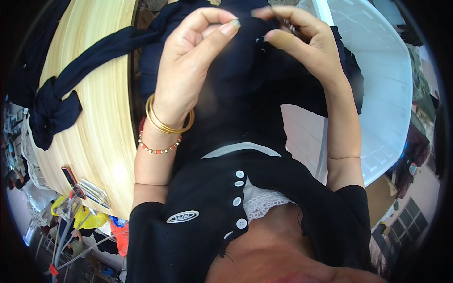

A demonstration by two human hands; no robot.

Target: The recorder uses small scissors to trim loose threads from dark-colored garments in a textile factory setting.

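Observation:
Dark navy cloth (236, 89) lies over my lap, with a few small pale specks near its far part. Above it, my left hand (200, 40) is raised with thumb and forefinger pinched together; whatever may be between the tips is too small to make out. Gold bangles (163, 120) and a red-and-gold bead bracelet (160, 151) circle that wrist. Just to the right, my right hand (304, 45) holds its thumb and forefinger apart, the tips slightly blurred. A small shiny thing shows among its fingers; its kind is unclear.
To the left stands a light wood table (106, 104) with a bunched strip of navy cloth (56, 113) trailing across it. Near its edge lie a phone-like dark object (73, 181) and a packet (94, 192). A large translucent white plastic tub (387, 85) is at the right.

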